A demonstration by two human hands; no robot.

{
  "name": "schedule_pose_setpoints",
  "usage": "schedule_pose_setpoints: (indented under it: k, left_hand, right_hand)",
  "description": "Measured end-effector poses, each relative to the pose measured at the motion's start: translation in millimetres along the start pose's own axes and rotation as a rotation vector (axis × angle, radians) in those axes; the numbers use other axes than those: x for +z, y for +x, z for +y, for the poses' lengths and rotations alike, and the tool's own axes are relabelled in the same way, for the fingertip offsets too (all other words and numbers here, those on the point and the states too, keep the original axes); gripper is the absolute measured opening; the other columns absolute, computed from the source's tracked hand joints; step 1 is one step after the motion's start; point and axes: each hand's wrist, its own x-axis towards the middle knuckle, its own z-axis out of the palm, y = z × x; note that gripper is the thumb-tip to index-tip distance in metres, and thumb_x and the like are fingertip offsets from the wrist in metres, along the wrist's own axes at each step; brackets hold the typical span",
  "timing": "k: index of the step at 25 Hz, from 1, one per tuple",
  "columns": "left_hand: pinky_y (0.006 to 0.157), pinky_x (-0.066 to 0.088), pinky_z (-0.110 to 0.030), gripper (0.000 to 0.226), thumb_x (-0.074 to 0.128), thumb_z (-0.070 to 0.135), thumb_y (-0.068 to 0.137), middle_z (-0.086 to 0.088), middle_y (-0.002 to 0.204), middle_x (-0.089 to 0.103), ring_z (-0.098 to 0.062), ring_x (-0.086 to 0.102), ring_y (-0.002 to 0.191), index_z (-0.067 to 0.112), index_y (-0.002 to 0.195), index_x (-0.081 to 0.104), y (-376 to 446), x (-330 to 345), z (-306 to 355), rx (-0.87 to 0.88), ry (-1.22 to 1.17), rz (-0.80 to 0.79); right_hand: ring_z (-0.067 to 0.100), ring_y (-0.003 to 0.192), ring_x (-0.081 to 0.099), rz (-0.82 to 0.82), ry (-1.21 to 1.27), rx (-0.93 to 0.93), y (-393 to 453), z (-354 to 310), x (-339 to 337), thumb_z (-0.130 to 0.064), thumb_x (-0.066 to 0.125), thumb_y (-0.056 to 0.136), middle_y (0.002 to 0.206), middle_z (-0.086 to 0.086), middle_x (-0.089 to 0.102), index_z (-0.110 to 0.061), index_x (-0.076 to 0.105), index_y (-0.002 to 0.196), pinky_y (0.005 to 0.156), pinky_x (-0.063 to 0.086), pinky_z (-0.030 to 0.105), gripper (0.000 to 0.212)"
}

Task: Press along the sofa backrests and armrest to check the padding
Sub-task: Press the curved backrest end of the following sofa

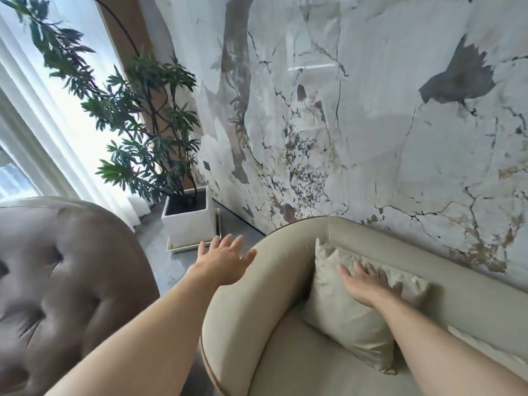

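A beige sofa fills the lower right, with a rounded armrest (251, 304) curving up into the backrest (463, 270) along the wall. A matching cushion (345, 318) leans in the corner where the two meet. My left hand (223, 260) hovers flat with fingers spread just past the armrest's outer top edge, and I cannot tell if it touches. My right hand (368, 284) lies palm down on the cushion's upper edge, fingers spread, pushing it toward the backrest.
A tufted taupe armchair (63, 287) stands at the left, a narrow strip of grey floor between it and the sofa. A leafy plant in a white square pot (188, 224) sits in the corner by the window. A marble-patterned wall (371, 124) runs behind the sofa.
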Motion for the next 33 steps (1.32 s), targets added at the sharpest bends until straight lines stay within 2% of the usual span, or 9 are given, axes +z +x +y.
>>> schedule_pose_setpoints:
  k: [3, 10, 14, 20, 28, 30, 33]
  left_hand:
    - [0.116, 0.005, -0.050, 0.070, 0.015, 0.065, 0.093, -0.001, 0.161, 0.016, -0.024, 0.009, 0.147, 0.027, 0.151, 0.017, 32.7, -0.1, 8.1, 0.033, 0.033, 0.004]
    - [0.118, 0.009, -0.047, 0.069, 0.017, 0.065, 0.093, -0.001, 0.161, 0.014, -0.025, 0.008, 0.147, 0.028, 0.151, 0.014, 100.9, 4.7, 51.2, 0.176, 0.087, -0.022]
    - [0.117, 0.007, -0.046, 0.068, 0.016, 0.065, 0.093, 0.002, 0.162, 0.012, -0.023, 0.005, 0.148, 0.031, 0.151, 0.014, 150.3, 15.2, 82.4, 0.289, 0.142, -0.031]
    - [0.120, 0.003, -0.045, 0.069, 0.015, 0.064, 0.093, 0.002, 0.163, 0.005, -0.021, 0.000, 0.149, 0.031, 0.153, 0.009, 244.3, 41.0, 129.8, 0.491, 0.191, -0.080]
    - [0.120, -0.004, -0.045, 0.070, 0.009, 0.064, 0.092, 0.002, 0.163, -0.005, -0.022, -0.008, 0.149, 0.031, 0.153, -0.001, 395.2, 118.3, 160.9, 0.667, 0.137, -0.102]
    - [0.120, -0.005, -0.047, 0.070, 0.009, 0.065, 0.092, 0.002, 0.163, -0.007, -0.023, -0.010, 0.149, 0.032, 0.153, -0.002, 427.0, 144.4, 167.0, 0.681, 0.112, -0.083]
    - [0.118, -0.012, -0.048, 0.074, -0.001, 0.069, 0.085, 0.004, 0.163, -0.013, -0.022, -0.015, 0.148, 0.036, 0.151, -0.008, 472.3, 191.3, 187.3, 0.735, 0.094, -0.045]
  right_hand:
    - [0.024, 0.148, 0.000, -0.018, 0.020, -0.001, 23.8, -9.3, -4.3, -0.071, 0.007, 0.087, 0.163, -0.004, -0.003, -0.031, 0.006, 0.153, 0.113, -0.002, 0.056, 0.077]
    - [0.023, 0.148, 0.000, 0.028, 0.122, 0.061, 60.1, 8.8, -3.8, -0.071, 0.009, 0.086, 0.163, -0.004, 0.003, -0.031, 0.009, 0.153, 0.113, -0.001, 0.056, 0.078]
    - [0.025, 0.148, -0.001, 0.055, 0.174, 0.151, 80.6, 41.7, -6.7, -0.070, 0.009, 0.087, 0.163, 0.001, 0.002, -0.026, 0.009, 0.153, 0.116, -0.003, 0.055, 0.080]
    - [0.024, 0.148, -0.002, 0.142, 0.220, 0.403, 108.9, 65.0, -11.2, -0.072, 0.010, 0.087, 0.163, -0.003, 0.002, -0.029, 0.011, 0.153, 0.113, 0.002, 0.055, 0.078]
    - [0.017, 0.148, -0.002, 0.192, 0.168, 0.616, 217.7, 46.0, 19.2, -0.072, 0.011, 0.087, 0.162, -0.008, 0.002, -0.034, 0.010, 0.152, 0.116, 0.004, 0.052, 0.076]
    - [0.015, 0.148, -0.003, 0.209, 0.133, 0.622, 247.3, 44.0, 32.7, -0.075, 0.008, 0.083, 0.162, -0.009, 0.002, -0.034, 0.009, 0.152, 0.116, 0.005, 0.051, 0.080]
    - [0.014, 0.147, -0.005, 0.249, 0.120, 0.609, 300.3, 48.1, 57.2, -0.076, 0.005, 0.079, 0.162, -0.010, 0.000, -0.036, 0.007, 0.151, 0.116, -0.003, 0.050, 0.083]
